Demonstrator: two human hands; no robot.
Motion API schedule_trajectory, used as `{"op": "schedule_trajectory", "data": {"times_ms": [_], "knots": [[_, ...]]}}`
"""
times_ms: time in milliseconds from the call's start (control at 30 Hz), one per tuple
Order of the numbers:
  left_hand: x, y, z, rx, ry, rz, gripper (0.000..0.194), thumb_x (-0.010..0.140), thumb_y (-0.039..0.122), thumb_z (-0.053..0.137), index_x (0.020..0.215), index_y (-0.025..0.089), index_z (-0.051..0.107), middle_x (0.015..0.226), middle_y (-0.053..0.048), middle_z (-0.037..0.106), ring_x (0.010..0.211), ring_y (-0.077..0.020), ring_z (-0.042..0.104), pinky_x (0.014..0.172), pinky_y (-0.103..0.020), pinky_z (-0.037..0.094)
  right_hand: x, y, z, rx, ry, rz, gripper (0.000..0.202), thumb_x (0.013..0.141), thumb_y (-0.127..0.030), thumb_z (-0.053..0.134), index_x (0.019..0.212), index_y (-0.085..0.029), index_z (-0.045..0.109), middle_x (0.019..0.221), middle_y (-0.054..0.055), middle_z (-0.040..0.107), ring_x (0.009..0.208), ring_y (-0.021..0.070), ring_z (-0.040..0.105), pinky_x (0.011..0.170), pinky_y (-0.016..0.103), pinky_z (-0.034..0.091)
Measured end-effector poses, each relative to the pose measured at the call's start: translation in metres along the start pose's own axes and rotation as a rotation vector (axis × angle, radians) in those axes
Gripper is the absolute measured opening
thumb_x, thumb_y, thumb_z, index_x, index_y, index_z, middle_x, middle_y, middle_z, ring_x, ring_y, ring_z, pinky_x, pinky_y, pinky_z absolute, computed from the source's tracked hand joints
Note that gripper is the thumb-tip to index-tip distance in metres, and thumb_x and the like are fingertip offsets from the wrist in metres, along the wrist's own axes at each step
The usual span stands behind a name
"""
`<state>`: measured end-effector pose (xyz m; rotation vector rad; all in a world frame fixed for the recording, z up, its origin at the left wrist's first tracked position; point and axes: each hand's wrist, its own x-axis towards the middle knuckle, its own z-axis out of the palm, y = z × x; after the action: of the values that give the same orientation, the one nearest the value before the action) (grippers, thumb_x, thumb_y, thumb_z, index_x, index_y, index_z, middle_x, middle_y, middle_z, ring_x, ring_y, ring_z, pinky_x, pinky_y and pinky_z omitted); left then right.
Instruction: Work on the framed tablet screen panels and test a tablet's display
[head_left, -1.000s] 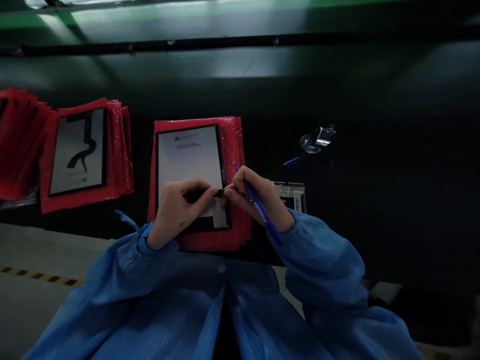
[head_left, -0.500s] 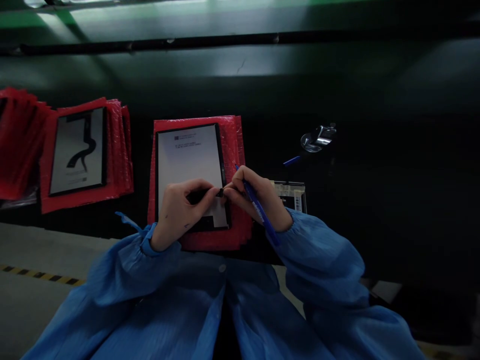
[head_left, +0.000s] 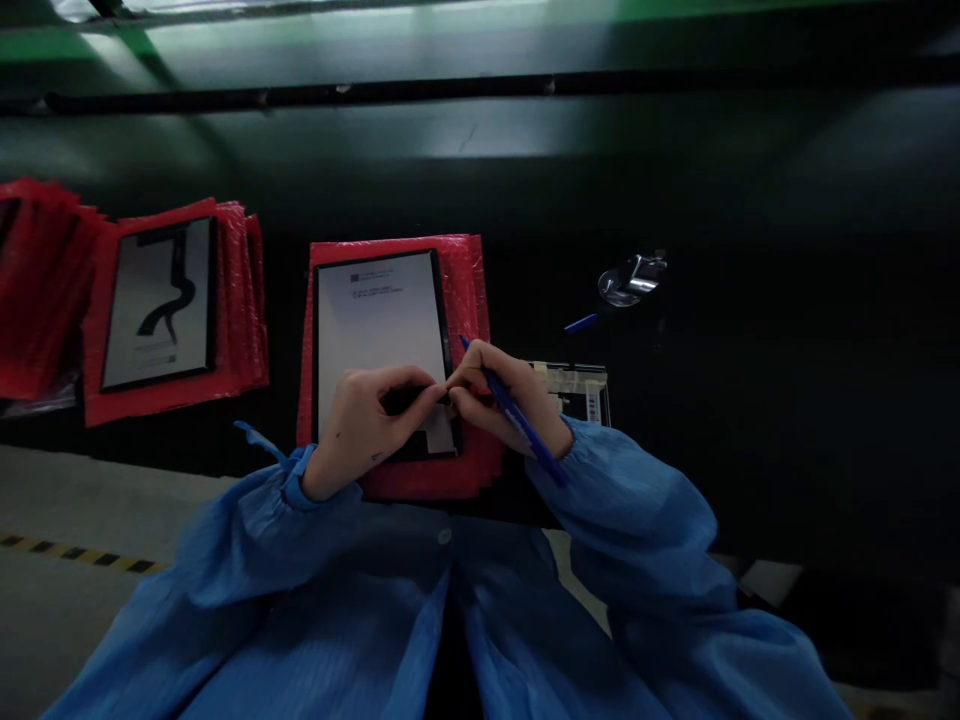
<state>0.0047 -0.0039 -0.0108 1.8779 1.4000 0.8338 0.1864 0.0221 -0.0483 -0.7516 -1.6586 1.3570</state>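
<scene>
My left hand (head_left: 360, 425) is over the lower part of a pale, black-edged panel (head_left: 379, 330), its thumb and forefinger pinched narrowly together. My right hand (head_left: 517, 395) meets it there, fingertips to fingertips, just above the panel's lower right part. Whatever sits between my fingertips is too small and too covered for me to tell. The fingers of my right hand also hold a blue pen (head_left: 517, 415), which slants across the hand with its tip pointing up and away from me and its back end reaching over my blue sleeve (head_left: 637, 500).

Beneath my fingers, the panel lies flat, small print near its far edge, on a stack of red bubble bags (head_left: 469, 280) on the dark desk (head_left: 750, 400). Just beyond my right wrist, partly hidden by it, is a taped part (head_left: 577, 380) with a barcode label. Farther out to the right of my fingers lie a small blue cap (head_left: 580, 324) and, near it, a clear, shiny plastic piece (head_left: 630, 280). Well to the left of my fingers, a second panel (head_left: 191, 345) with a curving black strip (head_left: 180, 290) rests on more red bags (head_left: 97, 390), beside another red pile (head_left: 30, 320).
</scene>
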Motion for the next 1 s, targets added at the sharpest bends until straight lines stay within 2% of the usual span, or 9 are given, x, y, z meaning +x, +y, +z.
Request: {"op": "schedule_trajectory", "data": {"times_ms": [100, 200, 300, 400, 500, 600, 667, 867, 1000], "knots": [[-0.001, 0.001, -0.004, 0.034, 0.011, 0.037, 0.018, 0.091, 0.028, 0.066, 0.079, 0.019, 0.074, 0.073, 0.0, 0.073, 0.063, -0.0125, 0.065, 0.059, -0.021, 0.048, 0.001, 0.002, 0.004, -0.007, 0.068, -0.012, 0.031, 0.083, -0.019, 0.059, 0.071, -0.024, 0.031, 0.068, -0.004, 0.053, 0.06, 0.0088, 0.054, 0.056, 0.021, 0.041], [-0.01, 0.0, -0.022, 0.086, 0.181, 0.023, 0.017, 0.094, 0.029, 0.061, 0.091, 0.02, 0.075, 0.089, -0.001, 0.076, 0.076, -0.0133, 0.069, 0.071, -0.021, 0.051, 0.0, -0.001, -0.001, -0.023, 0.071, -0.019, 0.026, 0.09, -0.026, 0.062, 0.077, -0.023, 0.039, 0.079, 0.0, 0.065, 0.069, 0.012, 0.065, 0.064, 0.024, 0.049], [-0.03, -0.009, -0.05, 0.12, 0.358, -0.17, 0.024, 0.097, 0.037, 0.056, 0.093, 0.019, 0.072, 0.091, -0.003, 0.074, 0.079, -0.0147, 0.068, 0.072, -0.023, 0.052, -0.006, -0.013, -0.007, -0.134, 0.259, -0.125, 0.009, 0.096, -0.028, 0.06, 0.098, -0.023, 0.052, 0.106, 0.005, 0.071, 0.096, 0.019, 0.071, 0.082, 0.033, 0.056], [-0.056, -0.023, -0.069, 0.274, 0.249, -0.359, 0.032, 0.095, 0.047, 0.057, 0.086, 0.019, 0.07, 0.071, 0.0, 0.068, 0.062, -0.0143, 0.061, 0.059, -0.025, 0.044, -0.019, -0.027, -0.003, -0.25, 0.495, -0.236, 0.012, 0.102, -0.022, 0.049, 0.107, -0.028, 0.058, 0.103, 0.002, 0.072, 0.098, 0.0204, 0.072, 0.085, 0.037, 0.057], [-0.073, -0.034, -0.074, 0.35, 0.083, -0.441, 0.037, 0.093, 0.054, 0.056, 0.083, 0.021, 0.069, 0.063, 0.003, 0.063, 0.054, -0.0135, 0.055, 0.054, -0.026, 0.037, -0.031, -0.03, 0.015, -0.485, 0.343, -0.296, 0.021, 0.099, -0.012, 0.052, 0.108, -0.027, 0.062, 0.101, 0.002, 0.076, 0.091, 0.0188, 0.073, 0.083, 0.035, 0.059], [-0.078, -0.038, -0.071, 0.291, 0.005, -0.484, 0.04, 0.09, 0.059, 0.059, 0.08, 0.021, 0.068, 0.066, 0.002, 0.065, 0.055, -0.0145, 0.057, 0.054, -0.026, 0.038, -0.036, -0.022, 0.037, -0.748, 0.047, -0.333, 0.029, 0.095, -0.017, 0.061, 0.124, -0.018, 0.06, 0.123, 0.011, 0.072, 0.117, 0.0259, 0.067, 0.101, 0.04, 0.057], [-0.077, -0.039, -0.069, 0.296, 0.022, -0.493, 0.039, 0.089, 0.059, 0.06, 0.081, 0.021, 0.066, 0.071, 0.0, 0.068, 0.059, -0.0159, 0.059, 0.056, -0.026, 0.039, -0.037, -0.014, 0.049, -0.881, -0.047, -0.315, 0.042, 0.096, -0.026, 0.06, 0.136, -0.012, 0.055, 0.138, 0.017, 0.062, 0.136, 0.0321, 0.054, 0.113, 0.048, 0.05], [-0.07, -0.041, -0.073, 0.133, -0.04, -0.434, 0.04, 0.086, 0.056, 0.066, 0.072, 0.02, 0.059, 0.06, 0.002, 0.058, 0.053, -0.013, 0.05, 0.05, -0.024, 0.035, -0.039, -0.002, 0.074, -1.008, -0.071, -0.3, 0.066, 0.097, -0.033, 0.059, 0.152, -0.002, 0.039, 0.151, 0.025, 0.047, 0.145, 0.0405, 0.04, 0.118, 0.061, 0.038], [-0.066, -0.014, -0.073, -0.101, 0.05, -0.298, 0.033, 0.09, 0.045, 0.067, 0.072, 0.02, 0.055, 0.06, 0.003, 0.053, 0.051, -0.0111, 0.049, 0.046, -0.021, 0.037, -0.038, -0.01, 0.089, -0.962, 0.108, -0.291, 0.066, 0.101, -0.024, 0.05, 0.16, -0.011, 0.025, 0.154, 0.02, 0.045, 0.147, 0.0358, 0.039, 0.12, 0.057, 0.037]]}}
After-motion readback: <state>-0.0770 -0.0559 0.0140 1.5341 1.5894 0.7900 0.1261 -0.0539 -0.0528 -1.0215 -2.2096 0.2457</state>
